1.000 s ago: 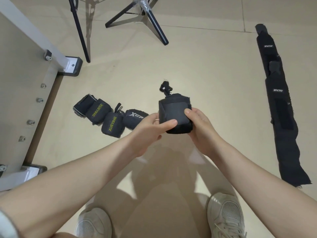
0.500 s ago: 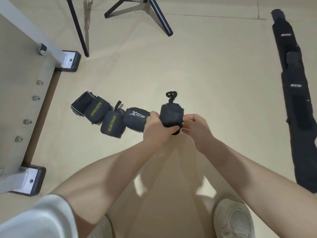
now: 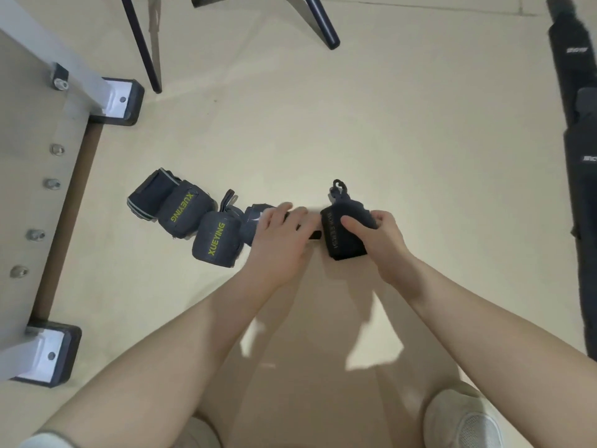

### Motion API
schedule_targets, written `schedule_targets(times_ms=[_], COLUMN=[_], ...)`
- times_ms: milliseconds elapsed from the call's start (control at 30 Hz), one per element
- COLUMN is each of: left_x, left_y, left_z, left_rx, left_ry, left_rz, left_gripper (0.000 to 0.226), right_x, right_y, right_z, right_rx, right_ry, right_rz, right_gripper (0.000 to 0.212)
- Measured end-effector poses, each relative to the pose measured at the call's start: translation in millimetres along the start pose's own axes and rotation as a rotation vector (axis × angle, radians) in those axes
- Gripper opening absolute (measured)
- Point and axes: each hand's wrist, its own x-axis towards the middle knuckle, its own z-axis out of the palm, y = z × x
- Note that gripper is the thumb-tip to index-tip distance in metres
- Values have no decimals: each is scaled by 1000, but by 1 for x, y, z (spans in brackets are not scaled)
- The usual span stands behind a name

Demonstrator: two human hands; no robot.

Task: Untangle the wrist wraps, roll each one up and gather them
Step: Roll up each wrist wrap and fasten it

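Note:
A black rolled wrist wrap [image 3: 339,234] with a thumb loop at its top stands on the floor, and my right hand [image 3: 378,237] grips it from the right side. My left hand [image 3: 277,237] lies flat over another rolled wrap [image 3: 255,218], fingers stretched toward the black roll. Left of that sit three more dark rolled wraps in a row: one marked XUEYING [image 3: 216,242], a second XUEYING one [image 3: 184,211] and a grey-edged one [image 3: 150,197]. Long black unrolled wraps [image 3: 581,150] lie stretched along the right edge.
A white metal frame with black feet [image 3: 119,101] and a bolted panel fills the left side. Black stand legs [image 3: 318,24] reach down from the top. My shoes [image 3: 462,418] are at the bottom, on a beige floor.
The black roll came down from in front of me to the floor at the right end of the row. My left hand let go of it and now lies over the neighbouring roll.

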Motion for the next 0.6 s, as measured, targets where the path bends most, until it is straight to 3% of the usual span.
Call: schedule_targets(times_ms=[133,300,433,567,600], left_x=[-7,-6,-6,-3,-3], left_y=[-30,-37,-38,-32,-28], left_z=[10,7,9,2,-1], left_rx=[123,63,75,94,107], left_ry=[-99,-77,-43,-91,-121], left_rz=[-14,25,-71,-145,-170], left_gripper=[71,60,57,53,55], right_x=[2,7,7,10,7], right_y=[12,-1,-13,-11,-10], right_z=[-7,4,23,29,27], right_rx=[211,181,-1,-327,-368], right_ry=[-151,-162,-227,-51,-13], right_rz=[-1,-37,-55,-151,-175], right_gripper=[26,20,14,23,34])
